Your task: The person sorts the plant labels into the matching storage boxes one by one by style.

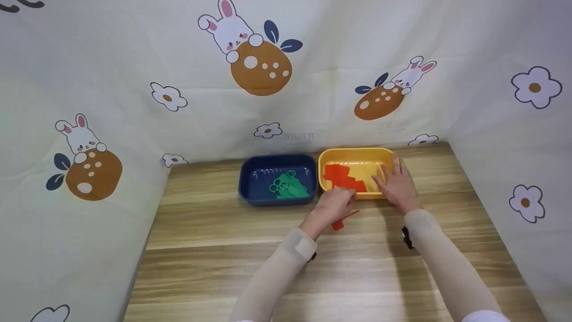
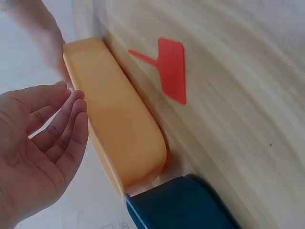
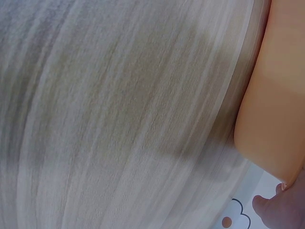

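My left hand (image 1: 336, 204) is over the front rim of the yellow tray (image 1: 367, 162). Its thumb and fingers are loosely bent in the left wrist view, with nothing visible between them. My right hand (image 1: 399, 184) grips the tray's right side, thumb over the inside and fingers along the rim. Several flat red pieces (image 1: 342, 176) lie in the left part of that tray. On the table in front of it is one red T-shaped tag (image 2: 171, 71) with a thin stem, partly behind my left hand and wrist in the head view.
A dark blue tray (image 1: 255, 179) stands directly left of the yellow one, holding several green pieces (image 1: 292, 187) with ring ends. Both trays are at the back of the wooden table (image 1: 201, 264), near a printed cloth (image 1: 321, 103) hanging behind and at the sides.
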{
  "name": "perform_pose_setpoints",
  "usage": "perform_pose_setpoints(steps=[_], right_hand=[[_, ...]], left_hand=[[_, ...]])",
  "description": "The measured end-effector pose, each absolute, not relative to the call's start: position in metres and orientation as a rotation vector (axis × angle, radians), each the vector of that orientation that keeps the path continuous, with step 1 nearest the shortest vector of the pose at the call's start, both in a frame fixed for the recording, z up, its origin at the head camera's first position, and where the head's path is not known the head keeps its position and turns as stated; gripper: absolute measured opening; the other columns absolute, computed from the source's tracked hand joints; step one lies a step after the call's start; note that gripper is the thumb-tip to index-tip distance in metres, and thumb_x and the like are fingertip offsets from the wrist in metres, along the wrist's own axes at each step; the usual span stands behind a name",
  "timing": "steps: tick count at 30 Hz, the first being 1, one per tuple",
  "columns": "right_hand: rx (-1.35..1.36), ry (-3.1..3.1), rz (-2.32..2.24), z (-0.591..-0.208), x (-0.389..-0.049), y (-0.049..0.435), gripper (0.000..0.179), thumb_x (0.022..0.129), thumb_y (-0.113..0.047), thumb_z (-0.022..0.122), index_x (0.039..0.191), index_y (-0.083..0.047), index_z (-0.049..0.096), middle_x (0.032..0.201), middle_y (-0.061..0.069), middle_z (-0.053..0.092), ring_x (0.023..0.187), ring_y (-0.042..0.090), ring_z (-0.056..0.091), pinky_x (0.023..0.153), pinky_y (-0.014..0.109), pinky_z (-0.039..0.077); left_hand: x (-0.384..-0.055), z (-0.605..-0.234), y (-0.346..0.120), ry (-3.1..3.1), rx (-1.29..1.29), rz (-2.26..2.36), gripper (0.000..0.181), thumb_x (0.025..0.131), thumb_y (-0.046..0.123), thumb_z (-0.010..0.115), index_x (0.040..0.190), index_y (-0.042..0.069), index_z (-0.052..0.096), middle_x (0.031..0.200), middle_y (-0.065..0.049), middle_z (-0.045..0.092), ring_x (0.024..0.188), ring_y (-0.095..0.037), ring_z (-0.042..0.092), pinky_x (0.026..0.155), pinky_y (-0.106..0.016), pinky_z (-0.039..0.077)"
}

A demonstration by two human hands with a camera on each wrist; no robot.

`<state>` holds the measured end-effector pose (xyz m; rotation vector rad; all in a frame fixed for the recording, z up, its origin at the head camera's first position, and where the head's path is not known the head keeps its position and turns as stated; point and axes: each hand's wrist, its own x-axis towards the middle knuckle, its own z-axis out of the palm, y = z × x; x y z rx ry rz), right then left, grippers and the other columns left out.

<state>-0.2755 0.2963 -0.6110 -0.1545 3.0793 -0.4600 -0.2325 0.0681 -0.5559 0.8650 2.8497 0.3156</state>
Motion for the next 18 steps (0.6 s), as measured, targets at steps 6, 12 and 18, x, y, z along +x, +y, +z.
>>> perform_pose_setpoints(steps=[6, 12, 18], right_hand=[[-0.147, 3.081, -0.482, -0.609, -0.274, 0.296, 0.071, 0.104, -0.052, 0.033, 0.148, 0.003, 0.042, 0.165, 0.029, -0.001, 0.15, 0.052, 0.006, 0.122, 0.062, 0.014], [-0.149, 3.102, -0.495, -0.612, -0.276, 0.296, 0.07, 0.104, -0.051, 0.035, 0.146, 0.004, 0.044, 0.165, 0.029, 0.002, 0.15, 0.052, 0.008, 0.122, 0.062, 0.015], [-0.157, 3.103, -0.5, -0.612, -0.276, 0.296, 0.069, 0.104, -0.051, 0.035, 0.146, 0.004, 0.044, 0.165, 0.028, 0.001, 0.15, 0.052, 0.009, 0.121, 0.062, 0.015]], left_hand=[[-0.224, -0.569, 0.069, 2.783, 0.911, 0.351, 0.018, 0.095, 0.028, 0.067, 0.111, 0.021, 0.073, 0.1, 0.009, 0.076, 0.091, -0.007, 0.07, 0.078, -0.021, 0.056], [-0.22, -0.582, 0.067, 2.747, 0.916, 0.346, 0.019, 0.095, 0.023, 0.067, 0.113, 0.02, 0.072, 0.102, 0.006, 0.074, 0.093, -0.011, 0.068, 0.082, -0.024, 0.055], [-0.214, -0.595, 0.067, 2.803, 0.883, 0.298, 0.02, 0.095, 0.025, 0.066, 0.114, 0.023, 0.072, 0.107, 0.004, 0.071, 0.097, -0.014, 0.067, 0.084, -0.026, 0.055]])
